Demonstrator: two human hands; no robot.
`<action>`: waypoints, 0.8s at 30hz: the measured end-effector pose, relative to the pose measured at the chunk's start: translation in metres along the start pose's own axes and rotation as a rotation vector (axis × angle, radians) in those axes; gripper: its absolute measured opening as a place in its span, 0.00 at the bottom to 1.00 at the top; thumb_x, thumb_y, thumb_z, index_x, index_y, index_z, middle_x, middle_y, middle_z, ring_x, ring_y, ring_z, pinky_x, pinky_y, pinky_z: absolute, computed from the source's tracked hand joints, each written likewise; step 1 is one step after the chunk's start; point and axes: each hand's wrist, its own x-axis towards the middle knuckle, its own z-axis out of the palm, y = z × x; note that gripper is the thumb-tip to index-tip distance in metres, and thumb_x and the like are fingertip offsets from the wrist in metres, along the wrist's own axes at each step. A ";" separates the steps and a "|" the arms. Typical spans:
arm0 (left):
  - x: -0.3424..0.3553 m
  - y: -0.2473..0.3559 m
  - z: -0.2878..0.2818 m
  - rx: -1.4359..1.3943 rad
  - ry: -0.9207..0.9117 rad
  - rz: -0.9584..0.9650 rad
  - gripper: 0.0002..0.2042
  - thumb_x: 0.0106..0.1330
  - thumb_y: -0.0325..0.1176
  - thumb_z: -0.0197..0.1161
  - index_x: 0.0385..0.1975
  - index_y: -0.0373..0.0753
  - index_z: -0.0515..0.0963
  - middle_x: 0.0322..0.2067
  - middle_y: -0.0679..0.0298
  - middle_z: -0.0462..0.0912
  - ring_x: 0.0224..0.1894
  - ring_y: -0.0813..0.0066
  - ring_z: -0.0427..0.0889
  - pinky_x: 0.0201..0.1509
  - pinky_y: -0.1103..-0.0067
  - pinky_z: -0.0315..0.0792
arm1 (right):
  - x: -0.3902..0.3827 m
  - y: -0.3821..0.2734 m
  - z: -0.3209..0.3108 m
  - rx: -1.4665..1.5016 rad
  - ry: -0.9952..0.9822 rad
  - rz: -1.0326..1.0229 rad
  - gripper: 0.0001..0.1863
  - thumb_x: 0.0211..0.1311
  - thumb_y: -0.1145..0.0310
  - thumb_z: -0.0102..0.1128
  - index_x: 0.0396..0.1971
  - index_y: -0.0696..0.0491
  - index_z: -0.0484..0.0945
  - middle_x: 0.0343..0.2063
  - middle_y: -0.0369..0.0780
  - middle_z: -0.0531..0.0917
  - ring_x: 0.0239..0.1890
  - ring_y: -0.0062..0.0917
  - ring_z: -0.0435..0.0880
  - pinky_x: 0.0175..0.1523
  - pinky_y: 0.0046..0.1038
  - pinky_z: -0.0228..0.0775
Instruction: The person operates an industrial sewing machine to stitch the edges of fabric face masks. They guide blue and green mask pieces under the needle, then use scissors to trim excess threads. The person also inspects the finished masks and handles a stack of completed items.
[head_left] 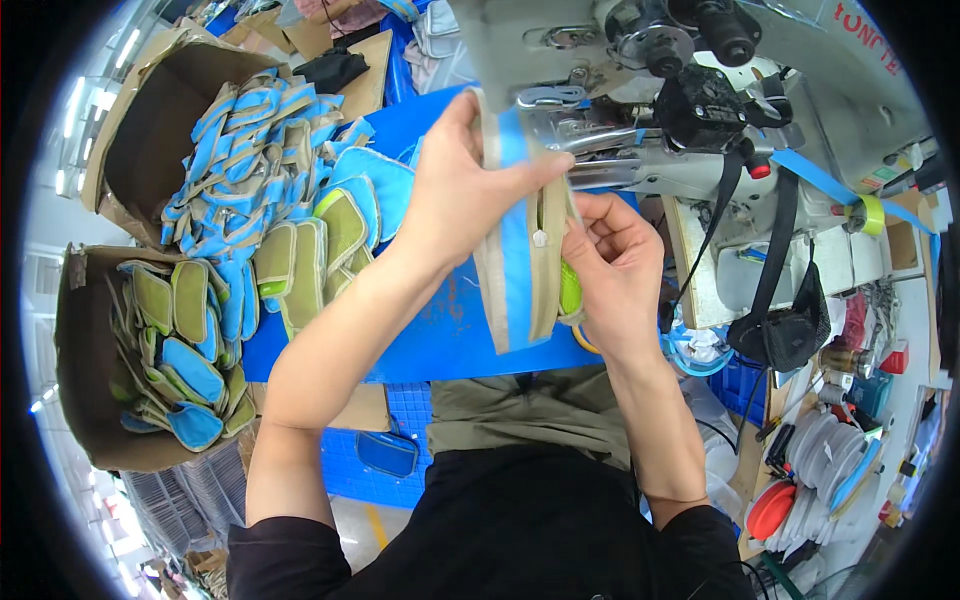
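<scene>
Between my hands, over the blue tabletop (440,310), hangs a beige fabric strip with a blue stripe (517,275) and what looks like a zipper along its right side. A small pale zipper pull (540,238) shows on it. My left hand (455,190) grips the strip's upper part, thumb across the front and fingers behind. Lower on the right, my right hand (622,275) has its thumb and curled fingers closed at the edge, beside a bright green panel (570,290). Most of that panel is hidden behind the strip and fingers.
A sewing machine (720,110) stands at the upper right. Left of my arm lie green and blue padded pieces (300,270) and a heap of blue-beige strips (250,160). One cardboard box (80,370) holds more padded pieces. A black pouch (795,325) hangs on the right.
</scene>
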 end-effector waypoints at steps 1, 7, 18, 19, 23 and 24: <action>0.001 0.001 0.000 0.006 0.002 -0.005 0.26 0.57 0.23 0.77 0.54 0.31 0.71 0.43 0.59 0.86 0.44 0.77 0.85 0.48 0.78 0.81 | 0.000 -0.001 0.000 -0.009 -0.002 0.002 0.07 0.68 0.79 0.63 0.44 0.62 0.81 0.34 0.38 0.88 0.33 0.12 0.84 0.39 0.16 0.76; -0.031 0.006 -0.002 -0.186 -0.059 -0.206 0.24 0.61 0.24 0.75 0.56 0.33 0.74 0.44 0.61 0.86 0.46 0.77 0.85 0.53 0.76 0.80 | -0.012 -0.012 -0.006 -0.024 -0.025 0.041 0.10 0.68 0.77 0.66 0.47 0.62 0.81 0.34 0.38 0.88 0.34 0.12 0.85 0.39 0.16 0.76; -0.058 0.009 0.002 -0.407 -0.115 -0.456 0.14 0.67 0.29 0.71 0.49 0.33 0.80 0.42 0.61 0.88 0.40 0.76 0.87 0.43 0.76 0.83 | -0.038 -0.017 -0.019 0.084 -0.094 0.124 0.12 0.66 0.77 0.69 0.47 0.62 0.83 0.34 0.36 0.88 0.34 0.12 0.83 0.38 0.17 0.74; -0.057 0.009 0.004 -0.401 -0.104 -0.454 0.13 0.67 0.29 0.71 0.48 0.33 0.80 0.41 0.61 0.88 0.39 0.76 0.87 0.42 0.76 0.83 | -0.040 -0.015 -0.019 0.074 -0.091 0.103 0.11 0.65 0.77 0.69 0.47 0.62 0.84 0.34 0.36 0.88 0.34 0.12 0.83 0.39 0.17 0.74; -0.053 0.006 0.003 -0.392 -0.076 -0.471 0.12 0.66 0.29 0.72 0.46 0.34 0.81 0.40 0.61 0.88 0.38 0.76 0.88 0.41 0.77 0.83 | -0.043 -0.010 -0.018 -0.011 -0.078 0.059 0.10 0.65 0.79 0.69 0.45 0.62 0.83 0.35 0.36 0.88 0.34 0.12 0.83 0.40 0.17 0.74; -0.053 0.006 0.003 -0.389 -0.068 -0.466 0.11 0.66 0.29 0.72 0.46 0.34 0.81 0.40 0.61 0.88 0.38 0.77 0.87 0.41 0.77 0.83 | -0.043 -0.010 -0.017 -0.015 -0.067 0.056 0.10 0.64 0.79 0.69 0.44 0.62 0.83 0.34 0.36 0.88 0.34 0.12 0.83 0.40 0.17 0.74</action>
